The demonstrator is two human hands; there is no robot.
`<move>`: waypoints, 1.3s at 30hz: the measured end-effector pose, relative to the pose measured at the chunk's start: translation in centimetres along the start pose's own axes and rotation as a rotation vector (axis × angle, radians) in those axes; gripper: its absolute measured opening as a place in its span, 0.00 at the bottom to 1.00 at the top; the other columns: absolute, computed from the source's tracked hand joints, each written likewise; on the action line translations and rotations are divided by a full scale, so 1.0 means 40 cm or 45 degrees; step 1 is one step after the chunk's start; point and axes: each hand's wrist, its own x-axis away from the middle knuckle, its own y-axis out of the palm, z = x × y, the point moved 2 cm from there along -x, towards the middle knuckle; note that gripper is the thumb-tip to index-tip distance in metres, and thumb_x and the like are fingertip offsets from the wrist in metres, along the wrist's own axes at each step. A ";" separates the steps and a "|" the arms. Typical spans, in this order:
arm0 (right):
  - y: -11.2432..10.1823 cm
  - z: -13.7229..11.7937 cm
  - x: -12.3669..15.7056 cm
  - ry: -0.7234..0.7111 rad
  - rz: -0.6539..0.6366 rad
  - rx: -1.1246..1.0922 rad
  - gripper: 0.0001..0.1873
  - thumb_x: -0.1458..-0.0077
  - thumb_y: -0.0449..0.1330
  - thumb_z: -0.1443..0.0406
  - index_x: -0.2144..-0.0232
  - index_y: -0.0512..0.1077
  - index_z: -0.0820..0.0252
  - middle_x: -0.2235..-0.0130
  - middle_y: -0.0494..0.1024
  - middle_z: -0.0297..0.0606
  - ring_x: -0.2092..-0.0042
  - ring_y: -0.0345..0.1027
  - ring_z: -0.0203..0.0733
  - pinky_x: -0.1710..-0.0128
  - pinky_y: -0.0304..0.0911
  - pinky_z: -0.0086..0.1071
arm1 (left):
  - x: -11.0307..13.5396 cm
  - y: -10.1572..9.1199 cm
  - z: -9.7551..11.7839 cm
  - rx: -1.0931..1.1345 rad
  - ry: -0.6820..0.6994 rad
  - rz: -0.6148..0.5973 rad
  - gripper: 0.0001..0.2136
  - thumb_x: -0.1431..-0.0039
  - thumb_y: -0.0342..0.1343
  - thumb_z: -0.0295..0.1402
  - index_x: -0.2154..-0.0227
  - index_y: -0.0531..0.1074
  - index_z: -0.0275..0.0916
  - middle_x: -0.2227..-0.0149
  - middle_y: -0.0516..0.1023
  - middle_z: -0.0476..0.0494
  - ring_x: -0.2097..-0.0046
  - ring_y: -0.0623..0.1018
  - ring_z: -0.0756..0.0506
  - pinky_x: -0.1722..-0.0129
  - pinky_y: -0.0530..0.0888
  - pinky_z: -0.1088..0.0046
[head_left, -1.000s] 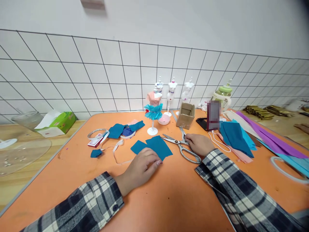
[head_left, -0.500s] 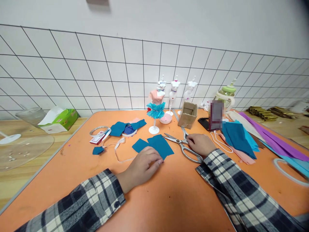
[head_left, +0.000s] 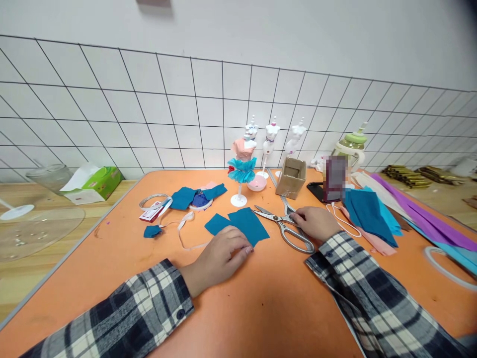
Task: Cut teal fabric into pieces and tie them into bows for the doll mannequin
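Observation:
My left hand [head_left: 222, 256] rests palm down, fingers lying loosely over the near edge of two teal cloth pieces [head_left: 249, 223] on the table. My right hand [head_left: 318, 223] lies around the upper handle of metal scissors [head_left: 276, 218]; its fingers are curled and their tips partly hidden. The scissors lie flat, blades slightly apart and pointing left toward the cloth. Behind the cloth stands a small white dress form [head_left: 238, 200] wearing a pink top and a ruffled turquoise skirt.
Further dress forms [head_left: 271, 139], a cardboard box [head_left: 291, 178] and a pink bowl [head_left: 257, 183] stand behind. Fabric strips [head_left: 372, 214] and a phone [head_left: 335, 178] are at right. Ribbon [head_left: 181, 223], a teal scrap [head_left: 152, 231] and a tape roll [head_left: 148, 203] lie at left.
The whole view has shifted very slightly. Both hands, the scissors and the cloth keep practically the same places.

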 end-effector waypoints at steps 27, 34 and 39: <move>-0.015 -0.173 0.077 -0.670 0.187 -0.954 0.10 0.44 0.58 0.62 0.61 0.76 0.58 0.69 0.74 0.35 0.72 0.63 0.34 0.71 0.59 0.29 | -0.002 -0.005 0.007 0.133 -0.132 0.037 0.11 0.35 0.48 0.32 0.73 0.68 0.39 0.69 0.73 0.45 0.62 0.71 0.45 0.60 0.68 0.66; 0.016 -0.294 0.140 -0.670 -0.149 -1.684 0.25 0.50 0.66 0.63 0.49 0.67 0.55 0.51 0.71 0.41 0.60 0.66 0.36 0.69 0.67 0.26 | 0.004 -0.006 -0.005 0.366 -0.151 0.260 0.20 0.39 0.49 0.54 0.58 0.64 0.41 0.58 0.70 0.42 0.55 0.70 0.42 0.55 0.69 0.64; 0.016 -0.297 0.147 -0.738 -0.398 -1.934 0.17 0.50 0.67 0.60 0.56 0.75 0.58 0.51 0.76 0.42 0.56 0.71 0.39 0.60 0.69 0.31 | 0.013 0.007 -0.023 0.391 -0.207 0.206 0.30 0.41 0.44 0.60 0.47 0.60 0.41 0.49 0.68 0.36 0.50 0.69 0.38 0.50 0.68 0.60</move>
